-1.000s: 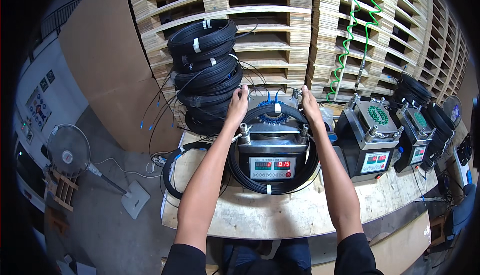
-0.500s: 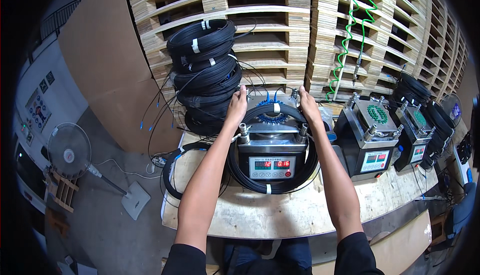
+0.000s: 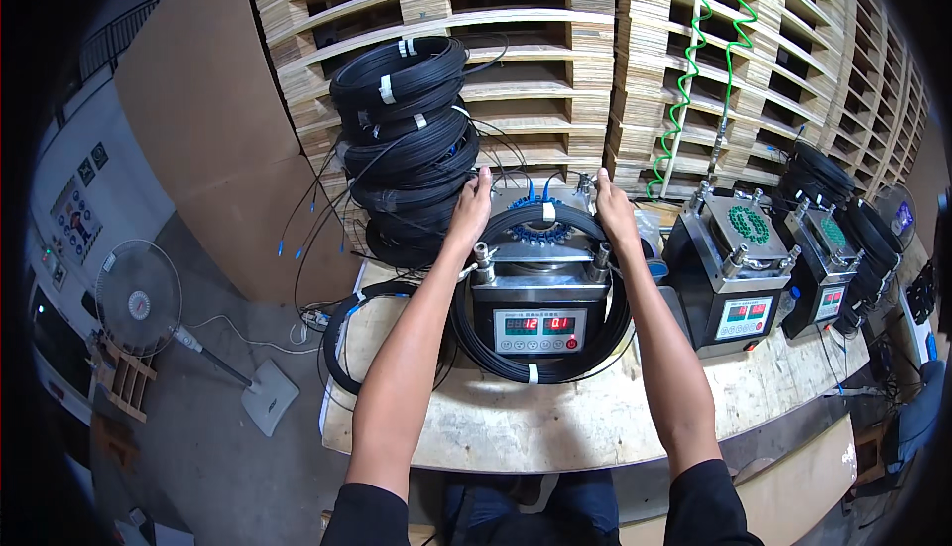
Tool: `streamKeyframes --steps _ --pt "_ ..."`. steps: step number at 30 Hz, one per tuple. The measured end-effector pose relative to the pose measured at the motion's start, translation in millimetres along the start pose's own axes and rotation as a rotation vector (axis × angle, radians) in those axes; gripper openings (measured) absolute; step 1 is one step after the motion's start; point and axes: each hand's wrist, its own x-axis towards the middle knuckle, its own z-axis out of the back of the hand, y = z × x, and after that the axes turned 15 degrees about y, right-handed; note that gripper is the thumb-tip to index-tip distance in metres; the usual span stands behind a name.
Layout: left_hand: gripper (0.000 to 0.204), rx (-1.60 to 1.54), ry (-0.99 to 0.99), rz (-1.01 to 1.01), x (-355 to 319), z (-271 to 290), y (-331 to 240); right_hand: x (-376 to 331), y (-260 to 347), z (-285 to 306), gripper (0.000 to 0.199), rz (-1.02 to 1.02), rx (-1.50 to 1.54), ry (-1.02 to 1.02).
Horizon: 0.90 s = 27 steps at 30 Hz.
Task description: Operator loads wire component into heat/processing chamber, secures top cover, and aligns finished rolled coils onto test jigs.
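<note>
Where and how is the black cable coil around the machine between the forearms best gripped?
Probably by the coil's upper arc, beside its white tape band, from above: there it arches, bundled, across the top of the machine.

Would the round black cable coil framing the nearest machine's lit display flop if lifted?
The coil would probably keep its ring shape: white bands bind it. Its thin bundled turns may flex slightly. It might catch on the nearby steel posts.

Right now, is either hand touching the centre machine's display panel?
Apart: head view shows left hand and right hand near the machine's far corners, clear of display panel.
</note>
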Motion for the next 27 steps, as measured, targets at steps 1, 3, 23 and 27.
streamKeyframes --steps 1,3,23,27 --pt "0.074 0.002 0.033 0.028 -2.0 -2.0 -4.6 0.1 -1.6 3.0 0.072 -0.078 -0.048 0.027" --pt "0.074 -0.004 0.036 0.029 0.1 1.2 -1.4 1.2 -1.1 2.1 0.073 -0.061 -0.028 0.042" --pt "0.082 0.002 0.083 0.017 -16.2 3.9 -20.0 -0.3 1.1 -1.3 0.070 -0.013 -0.016 0.016" --pt "0.083 -0.002 0.028 0.029 -13.8 7.3 -13.5 2.3 1.2 -6.6 0.068 0.021 0.079 0.074"
